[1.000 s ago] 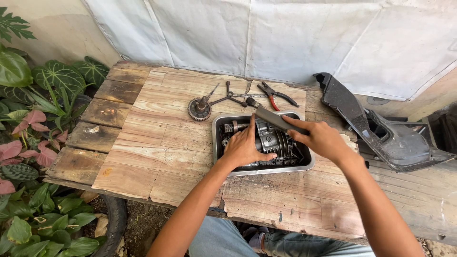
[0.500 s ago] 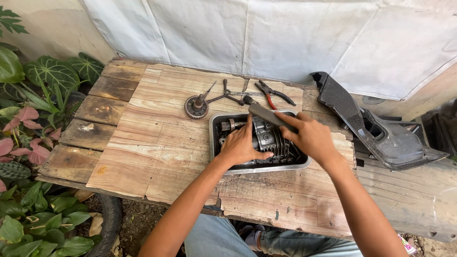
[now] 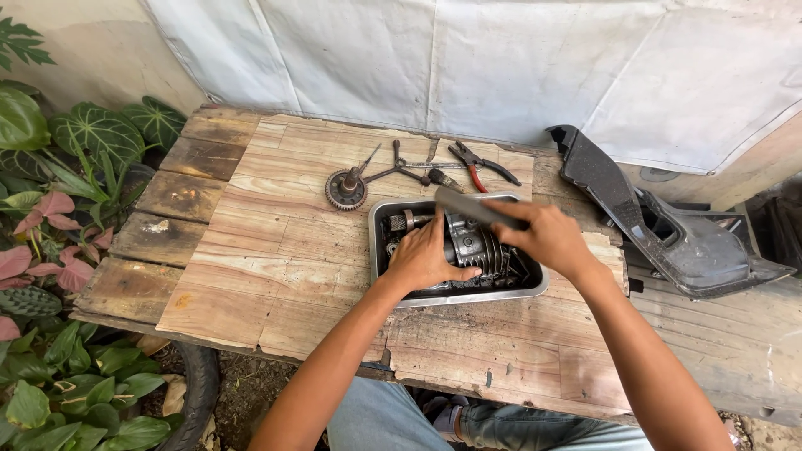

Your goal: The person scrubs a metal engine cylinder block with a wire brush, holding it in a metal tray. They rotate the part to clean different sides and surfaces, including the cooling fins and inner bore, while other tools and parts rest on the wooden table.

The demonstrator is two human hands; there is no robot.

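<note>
Over metal tray (image 3: 543,288), right hand (image 3: 547,238) clasping brush (image 3: 476,206)

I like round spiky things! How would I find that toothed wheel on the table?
Look at the wooden table, just left of the metal tray. The gear lies beside thin hand tools; it alone is round, with teeth all around its rim.

Bare planks (image 3: 276,250) left of tray (image 3: 378,250); gear (image 3: 346,189) and pliers (image 3: 480,164) crowd behind
</note>
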